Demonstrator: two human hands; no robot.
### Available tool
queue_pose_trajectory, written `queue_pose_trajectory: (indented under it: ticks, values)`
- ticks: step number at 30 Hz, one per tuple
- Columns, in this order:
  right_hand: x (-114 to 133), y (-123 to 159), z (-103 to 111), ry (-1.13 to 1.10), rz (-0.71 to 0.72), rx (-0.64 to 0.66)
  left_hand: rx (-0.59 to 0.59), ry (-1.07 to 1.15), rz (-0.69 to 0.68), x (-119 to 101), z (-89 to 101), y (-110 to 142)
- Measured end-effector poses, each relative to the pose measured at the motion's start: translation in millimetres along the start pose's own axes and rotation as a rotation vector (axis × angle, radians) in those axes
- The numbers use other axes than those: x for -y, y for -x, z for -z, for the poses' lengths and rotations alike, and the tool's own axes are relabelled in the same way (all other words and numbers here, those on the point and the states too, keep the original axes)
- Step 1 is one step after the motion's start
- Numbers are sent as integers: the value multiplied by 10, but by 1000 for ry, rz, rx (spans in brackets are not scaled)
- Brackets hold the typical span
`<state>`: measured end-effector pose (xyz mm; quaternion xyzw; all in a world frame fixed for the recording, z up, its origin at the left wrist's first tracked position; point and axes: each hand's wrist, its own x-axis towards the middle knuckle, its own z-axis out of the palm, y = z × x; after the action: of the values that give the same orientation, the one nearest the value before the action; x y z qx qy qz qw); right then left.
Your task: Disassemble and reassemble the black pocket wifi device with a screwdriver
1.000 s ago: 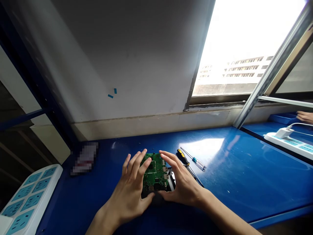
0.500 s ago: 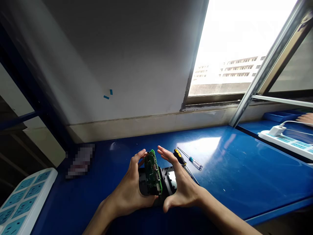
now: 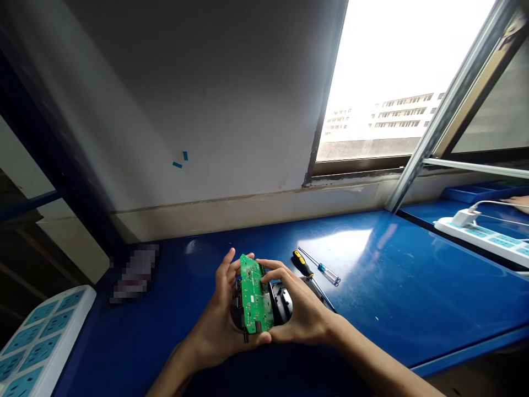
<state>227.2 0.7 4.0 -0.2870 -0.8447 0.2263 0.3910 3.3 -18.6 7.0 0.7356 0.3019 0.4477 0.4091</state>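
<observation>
A green circuit board [image 3: 254,298] is lifted on edge above a black device housing [image 3: 281,302] on the blue bench [image 3: 392,286]. My left hand [image 3: 219,325] grips the board from the left, fingers curled round its edge. My right hand [image 3: 300,311] holds it from the right, fingers bent over its top and thumb at its lower corner. The board's flat solder side faces me. Much of the housing is hidden behind the hands.
A yellow-and-black screwdriver [image 3: 303,264] and a thin blue-handled one [image 3: 326,271] lie just right of the hands. White power strips sit at the near left [image 3: 37,342] and far right [image 3: 483,237]. A blurred small object [image 3: 134,274] lies at left. Wall and window stand behind.
The board lay flat in the housing, was tipped up on edge, and is now turned over with its plain side towards me. Both hands closed round it.
</observation>
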Motion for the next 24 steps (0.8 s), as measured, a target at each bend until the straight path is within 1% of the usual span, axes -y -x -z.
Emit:
queue_pose_trajectory:
  ticks: [3,7,10,12,17,20,24]
  values:
    - [-28,18,-3,44,-29,-21,-70,-63,-40,25,33,11]
    - [-32,26,-1,145,-60,-38,-168,-220,-126,91,92,8]
    - [-40,23,8,237,-36,-49,-217,-348,-202,140,126,9]
    - [-56,21,12,282,2,-56,-210,-436,-215,153,135,20]
    - [-94,29,29,362,68,-57,-113,-627,-164,115,129,58]
    - [-100,38,49,396,84,-58,-103,-676,-154,88,125,65]
    - [-91,46,72,422,92,-51,-103,-707,-191,76,122,55]
